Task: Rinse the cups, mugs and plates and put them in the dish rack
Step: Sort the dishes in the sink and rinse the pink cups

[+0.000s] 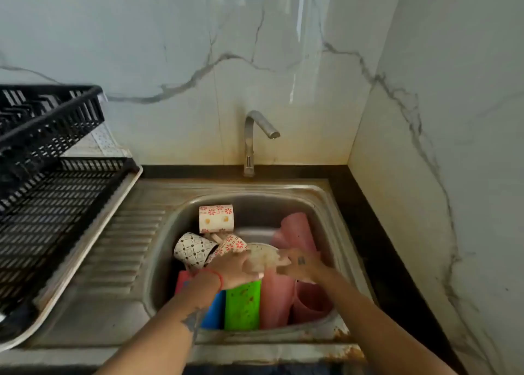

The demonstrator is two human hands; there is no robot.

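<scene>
You hold a small pale cup (pixel 265 257) between both hands, above the middle of the sink (pixel 317 196). Your left hand (pixel 229 269) curls round its near side, and your right hand (pixel 300 264) closes on its far side; the blur hides exactly how the fingers lie. I judge you keep it over the sink so that drips fall in the basin and so the tap (pixel 256 136), behind the sink at the wall, is an easy reach. No water shows at the spout.

Everything else waits inside the sink, which I read as the unrinsed pile. Counting what shows: one floral mug (pixel 216 218) stands at the back left of the sink; one dotted cup (pixel 192 251) and one red-flowered cup (pixel 231 244) lie tipped together just in front of it, the second partly under your left hand. At the front of the sink, plates stand on edge side by side: one blue plate (pixel 214 309), one green plate (pixel 243 306) and one pink plate (pixel 276 301). A red edge (pixel 181 281) shows to the left of the blue one; whether it is a plate I cannot tell. Two more pink pieces sit on the right side of the sink, one pink cup (pixel 312 303) at the front and one pink item (pixel 299 230) leaning at the back.

The dish rack (pixel 51 159) stands left of the sink beside the drainboard, with no dishes visible in it, so the task looks barely begun.
</scene>
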